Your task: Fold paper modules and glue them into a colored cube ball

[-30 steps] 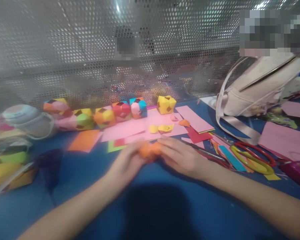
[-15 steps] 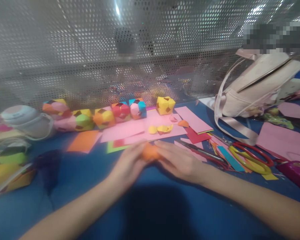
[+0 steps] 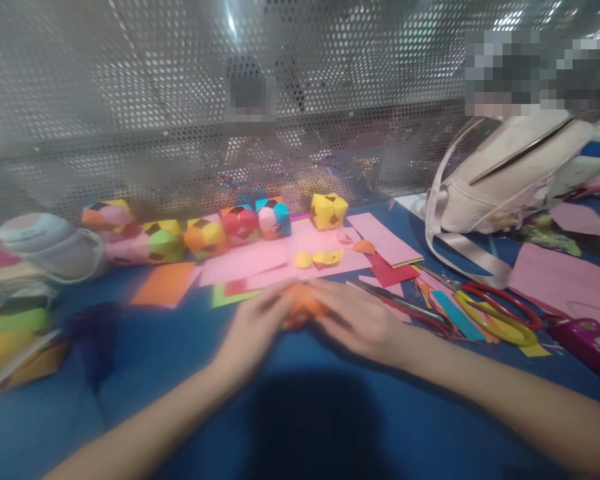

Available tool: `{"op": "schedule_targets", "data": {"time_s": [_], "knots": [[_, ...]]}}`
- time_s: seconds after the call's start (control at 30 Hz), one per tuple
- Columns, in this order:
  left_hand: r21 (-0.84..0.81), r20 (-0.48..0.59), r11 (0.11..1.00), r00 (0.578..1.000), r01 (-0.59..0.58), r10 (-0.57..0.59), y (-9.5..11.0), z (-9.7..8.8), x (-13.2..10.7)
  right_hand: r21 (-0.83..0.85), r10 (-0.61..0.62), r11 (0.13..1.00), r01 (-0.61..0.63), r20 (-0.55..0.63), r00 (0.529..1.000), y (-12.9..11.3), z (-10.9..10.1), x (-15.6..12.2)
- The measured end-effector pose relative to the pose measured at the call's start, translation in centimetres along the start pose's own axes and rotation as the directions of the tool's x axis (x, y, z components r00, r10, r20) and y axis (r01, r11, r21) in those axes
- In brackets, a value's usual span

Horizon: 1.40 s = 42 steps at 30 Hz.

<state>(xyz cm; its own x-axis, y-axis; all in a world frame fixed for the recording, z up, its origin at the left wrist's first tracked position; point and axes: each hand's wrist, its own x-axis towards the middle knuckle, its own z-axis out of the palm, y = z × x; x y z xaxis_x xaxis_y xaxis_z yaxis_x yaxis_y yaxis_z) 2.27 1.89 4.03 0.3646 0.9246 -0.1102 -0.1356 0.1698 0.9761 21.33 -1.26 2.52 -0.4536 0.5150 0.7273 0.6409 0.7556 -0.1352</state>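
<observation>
Between both hands, over the blue table (image 3: 180, 373), is a small folded orange paper piece (image 3: 303, 301). My left hand (image 3: 257, 323) grips it from the left, fingers closed on its edge. From the right, my right hand (image 3: 357, 317) holds its other side with the fingers bent over it. Where the fingertips meet the paper is blurred and partly covered. Just beyond lie pink paper sheets (image 3: 247, 262), bearing small yellow folded pieces (image 3: 325, 259) and a small orange piece (image 3: 364, 247).
Folded paper balls (image 3: 240, 224) line the back, with a yellow paper ball (image 3: 329, 211) beside them. Red-handled scissors (image 3: 505, 303), yellow-handled scissors (image 3: 495, 323) and paper scraps lie right. A pale bag (image 3: 500, 173) stands behind. A dark glue gun (image 3: 93, 340) lies left.
The orange paper piece has turned or opened in my fingers, and more of its folded, darker underside shows. Both hands stay on it. The view has shifted slightly.
</observation>
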Motion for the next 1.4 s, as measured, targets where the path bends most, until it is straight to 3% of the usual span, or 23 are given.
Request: {"op": "schedule_targets", "data": {"time_s": [0.13,0.27,0.4,0.57,0.73,0.87,0.93,1.03,1.13,1.2,1.3,1.4], "knots": [[0.085,-0.087,0.995,0.995,-0.048,0.055,0.9,-0.4,0.3,-0.004,0.101,0.995,-0.101,-0.017,0.995,0.6,0.1,0.0],[0.238,-0.128,0.968,0.985,-0.084,0.117,1.0,-2.0,1.8,-0.118,0.202,0.972,-0.204,-0.021,0.979,2.1,0.9,-0.6],[0.496,0.058,0.828,0.961,-0.262,0.269,-0.2,-3.5,3.3,-0.250,0.299,0.934,-0.257,0.148,0.943,2.8,1.6,-1.2],[0.646,0.323,0.656,0.918,-0.391,0.229,-0.9,-3.5,3.3,-0.369,0.431,0.878,-0.304,0.338,0.836,2.0,1.2,-1.0],[0.653,0.360,0.620,0.898,-0.436,0.252,-1.0,-3.1,3.3,-0.424,0.461,0.865,-0.268,0.462,0.757,1.0,0.3,-0.4],[0.634,0.415,0.597,0.868,-0.491,0.273,-0.6,-3.7,3.7,-0.392,0.498,0.859,-0.330,0.483,0.721,0.8,-0.8,0.4],[0.664,0.463,0.522,0.843,-0.535,0.275,-0.1,-4.4,4.0,-0.378,0.526,0.845,-0.377,0.466,0.711,1.2,-1.6,1.0],[0.731,0.525,0.333,0.803,-0.595,0.283,0.9,-6.0,4.6,-0.400,0.592,0.802,-0.443,0.433,0.680,2.7,-2.6,1.6],[0.766,0.553,0.150,0.760,-0.625,0.343,1.8,-8.2,5.2,-0.444,0.643,0.761,-0.473,0.417,0.643,5.1,-3.0,2.1],[0.781,0.567,0.033,0.729,-0.624,0.383,2.1,-9.9,5.5,-0.440,0.637,0.765,-0.469,0.415,0.650,7.0,-2.9,2.2],[0.805,0.557,-0.039,0.732,-0.592,0.392,2.5,-12.2,5.5,-0.365,0.558,0.828,-0.425,0.467,0.686,9.7,-2.1,2.4],[0.809,0.579,-0.050,0.779,-0.586,0.239,2.9,-13.6,5.1,-0.209,0.412,0.909,-0.360,0.567,0.713,11.2,-1.2,2.8]]}}
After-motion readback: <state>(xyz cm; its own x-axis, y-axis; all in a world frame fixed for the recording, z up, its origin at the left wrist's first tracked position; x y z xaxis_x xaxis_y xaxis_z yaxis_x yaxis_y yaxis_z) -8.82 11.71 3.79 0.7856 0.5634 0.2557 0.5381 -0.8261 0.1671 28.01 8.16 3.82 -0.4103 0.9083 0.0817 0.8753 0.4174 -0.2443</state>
